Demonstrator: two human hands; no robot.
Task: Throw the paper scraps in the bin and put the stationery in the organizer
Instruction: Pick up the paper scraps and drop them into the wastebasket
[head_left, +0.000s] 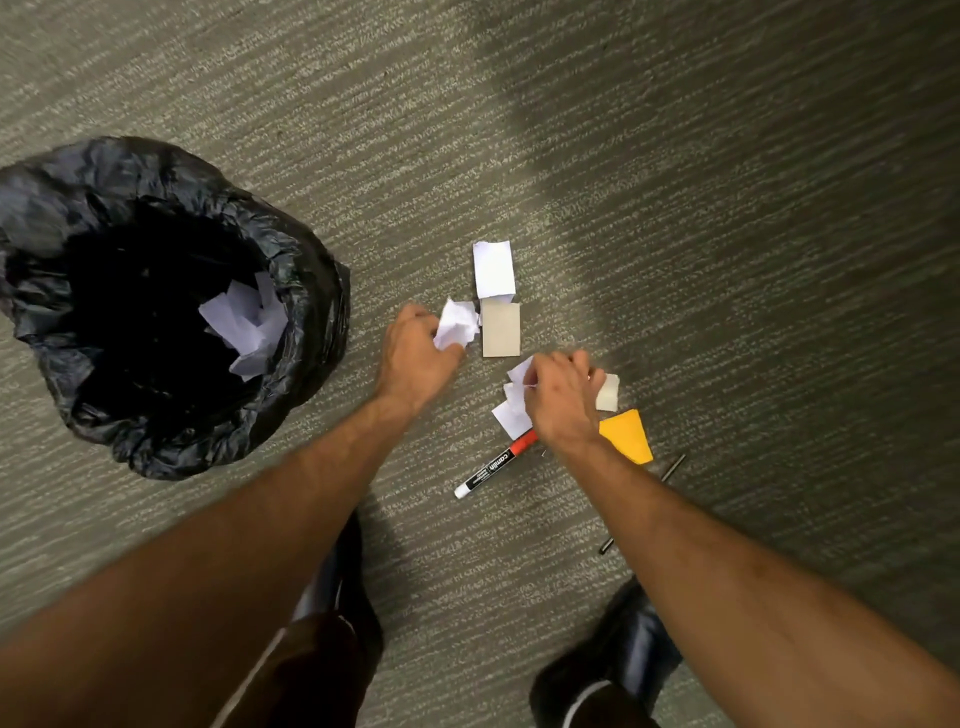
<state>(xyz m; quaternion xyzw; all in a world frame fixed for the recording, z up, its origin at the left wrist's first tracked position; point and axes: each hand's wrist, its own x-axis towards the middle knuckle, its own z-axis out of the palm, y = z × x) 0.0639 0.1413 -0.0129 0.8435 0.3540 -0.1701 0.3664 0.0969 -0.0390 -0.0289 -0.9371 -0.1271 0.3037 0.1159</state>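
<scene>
Marker (492, 465) diagonal, red end upper-right

One bin (311, 291), one marker (493, 467), two shoes (631, 647) (paper scraps overlap, uncountable).

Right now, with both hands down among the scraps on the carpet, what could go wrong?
1. The right hand gathers white paper scraps touching the red-and-white marker; the marker might get binned too.
2. The left hand holds crumpled white paper loosely; it could drop short of the black-lined bin.
</scene>
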